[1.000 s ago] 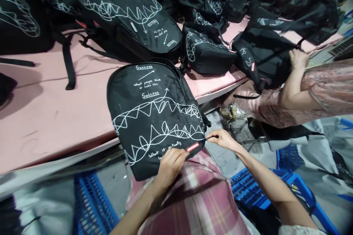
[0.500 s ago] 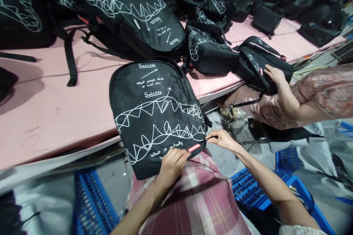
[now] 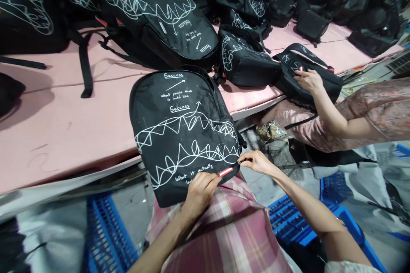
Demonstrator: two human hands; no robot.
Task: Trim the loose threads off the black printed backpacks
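Observation:
A black backpack with white scribbled lines and the word "Success" leans from the pink table's edge onto my lap, front side up. My left hand rests on its lower part, fingers closed around a small red and white stick-like piece whose exact kind I cannot tell. At the bag's lower right edge, my right hand pinches a small dark zip pull, with a bit of metal showing beside the fingertips.
Similar black backpacks are piled along the pink table. To the right, a co-worker's hand is on another black bag. Blue plastic crates stand on the floor on both sides of me.
My hands keep almost the same places on the backpack. The co-worker's hand has shifted up and left across the other bag. The view has moved slightly.

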